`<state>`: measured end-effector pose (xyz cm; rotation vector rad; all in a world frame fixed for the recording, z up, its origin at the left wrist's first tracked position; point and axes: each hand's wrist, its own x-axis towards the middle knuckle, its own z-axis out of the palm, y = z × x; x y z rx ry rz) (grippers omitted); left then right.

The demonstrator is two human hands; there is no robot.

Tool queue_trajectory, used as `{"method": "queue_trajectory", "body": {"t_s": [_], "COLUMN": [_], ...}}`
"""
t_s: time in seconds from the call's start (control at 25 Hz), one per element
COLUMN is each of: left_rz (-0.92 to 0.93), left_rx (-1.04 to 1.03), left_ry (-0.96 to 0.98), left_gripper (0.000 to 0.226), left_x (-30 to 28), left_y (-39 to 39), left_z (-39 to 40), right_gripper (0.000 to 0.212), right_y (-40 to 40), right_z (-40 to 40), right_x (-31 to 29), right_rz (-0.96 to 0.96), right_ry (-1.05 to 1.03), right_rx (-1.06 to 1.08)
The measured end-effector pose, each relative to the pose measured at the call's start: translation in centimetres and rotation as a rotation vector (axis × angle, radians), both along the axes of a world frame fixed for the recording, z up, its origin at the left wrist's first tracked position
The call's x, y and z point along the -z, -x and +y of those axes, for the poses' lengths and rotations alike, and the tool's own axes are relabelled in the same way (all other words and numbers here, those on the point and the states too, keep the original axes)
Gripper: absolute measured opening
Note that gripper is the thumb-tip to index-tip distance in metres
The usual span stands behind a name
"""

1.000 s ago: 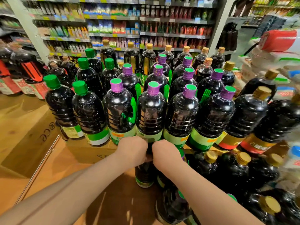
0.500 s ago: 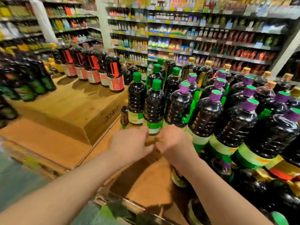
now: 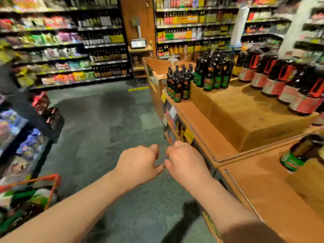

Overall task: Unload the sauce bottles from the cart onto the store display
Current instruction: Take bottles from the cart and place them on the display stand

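Note:
My left hand (image 3: 140, 161) and my right hand (image 3: 185, 159) hover side by side over the grey floor, just left of the wooden display (image 3: 228, 109). Both show their backs with fingers curled under, and I see nothing held in them. Dark sauce bottles stand on the display: small green-labelled ones (image 3: 178, 85) at its near corner, taller green-labelled ones (image 3: 216, 74) behind, and big red-labelled ones (image 3: 289, 85) to the right. One green-labelled bottle (image 3: 298, 153) shows at the right edge. An orange-framed cart (image 3: 43, 183) with blurred goods sits at the lower left.
Stocked store shelves (image 3: 70, 50) line the back wall. A low rack of packets (image 3: 21, 137) and some red-labelled bottles (image 3: 41, 102) stand at the left. A wooden pillar with a small screen (image 3: 138, 43) rises behind the display. Grey floor (image 3: 105, 120) stretches ahead.
My view has swung left, away from the packed purple- and green-capped bottles. Both hands have pulled back off the display and now hang over the floor.

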<state>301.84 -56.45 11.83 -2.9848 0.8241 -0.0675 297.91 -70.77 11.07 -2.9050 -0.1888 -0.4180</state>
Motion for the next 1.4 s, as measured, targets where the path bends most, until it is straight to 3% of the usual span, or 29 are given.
{"method": "queue_trajectory", "body": {"t_s": [0.04,0.2,0.36,0.52,0.72,0.84,0.92,1.04,1.12,1.2,1.4], "left_rz": [0.002,0.020,0.014,0.022,0.094,0.133,0.160,0.202,0.229,0.233,0.256], "left_rx": [-0.059,-0.299,-0.516,-0.745,-1.045,-1.211,-1.327,-1.447,-1.492,-1.521,-1.597], "left_ry": [0.004,0.002,-0.046,-0.070,-0.023,-0.002,0.012,0.002,-0.008,-0.008,0.065], "left_gripper": [0.043,0.041,0.026,0.018,0.017,0.018,0.016,0.017,0.018,0.018,0.029], "left_x": [0.0,0.4,1.3,1.7,2.3,3.2,3.7,5.1,6.0,7.0,10.0], "left_y": [-0.3,-1.6,-4.2,-7.2,-7.8,-6.0,-4.4,-1.6,0.2,2.0,6.1], "left_z": [2.6,11.3,17.6,23.5,28.7,31.7,34.0,38.4,41.5,45.0,52.9], "right_gripper": [0.009,0.031,0.035,0.025,0.006,0.004,0.015,0.014,0.011,0.021,0.010], "right_y": [-1.1,-5.1,-10.0,-15.4,-19.7,-19.6,-18.6,-16.3,-14.5,-12.7,-10.3], "right_z": [2.7,11.9,19.4,26.2,33.7,38.2,41.7,47.2,51.0,54.9,63.1], "right_x": [0.2,0.7,1.3,2.0,2.8,3.7,4.1,4.7,5.7,6.5,9.2], "right_rz": [-0.001,0.006,-0.022,-0.154,-0.270,-0.310,-0.258,-0.226,-0.242,-0.160,-0.069], "right_ry": [0.035,0.182,0.259,0.397,0.386,0.388,0.406,0.537,0.598,0.630,0.633], "right_rx": [-0.077,-0.364,-0.663,-0.938,-1.253,-1.428,-1.550,-1.672,-1.707,-1.709,-1.789]}}
